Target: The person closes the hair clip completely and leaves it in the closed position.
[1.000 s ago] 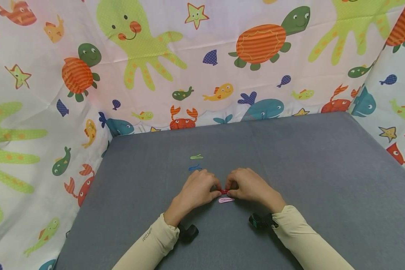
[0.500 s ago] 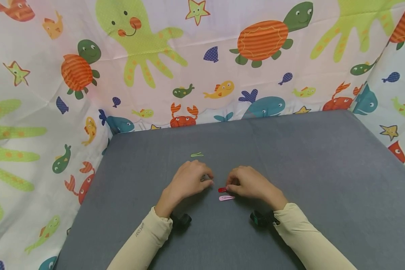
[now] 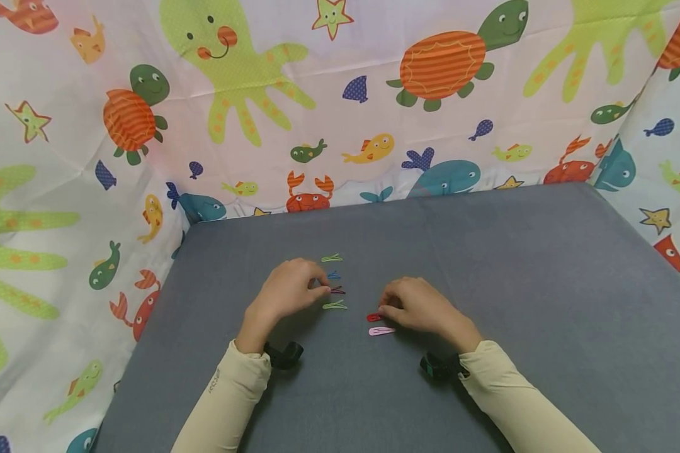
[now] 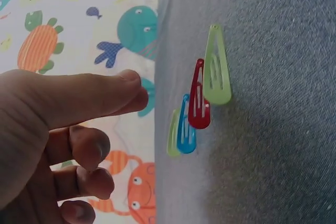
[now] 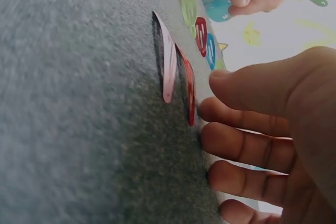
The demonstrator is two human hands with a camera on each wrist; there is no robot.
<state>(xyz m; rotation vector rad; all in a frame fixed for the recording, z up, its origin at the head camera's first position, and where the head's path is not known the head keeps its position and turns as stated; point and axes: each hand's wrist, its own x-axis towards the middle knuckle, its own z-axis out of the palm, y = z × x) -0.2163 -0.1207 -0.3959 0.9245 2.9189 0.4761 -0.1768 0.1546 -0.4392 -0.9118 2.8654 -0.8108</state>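
Note:
Several snap hair clips lie on the grey table [image 3: 515,283]. A column holds a green clip [image 3: 331,258], a blue clip [image 3: 334,275], a dark red clip [image 3: 337,290] and another green clip [image 3: 335,305]. My left hand [image 3: 322,288] hovers just left of this column with loosely curled fingers and holds nothing [image 4: 113,114]. To the right lie a red clip [image 3: 374,317] and a pink clip [image 3: 381,331]. My right hand [image 3: 384,311] rests at the red clip's right end. Its index fingertip touches the red clip [image 5: 189,95], and the thumb stays apart above. The pink clip [image 5: 168,61] lies beside it.
A curtain [image 3: 340,94] printed with sea animals surrounds the table on the back, left and right. The table's left edge [image 3: 147,327] drops off near the left arm. Black wrist mounts [image 3: 283,354] sit under both cream sleeves.
My left hand let go of the red clip and moved left and slightly away, uncovering the blue, dark red and near green clips. The right hand stayed at the red clip.

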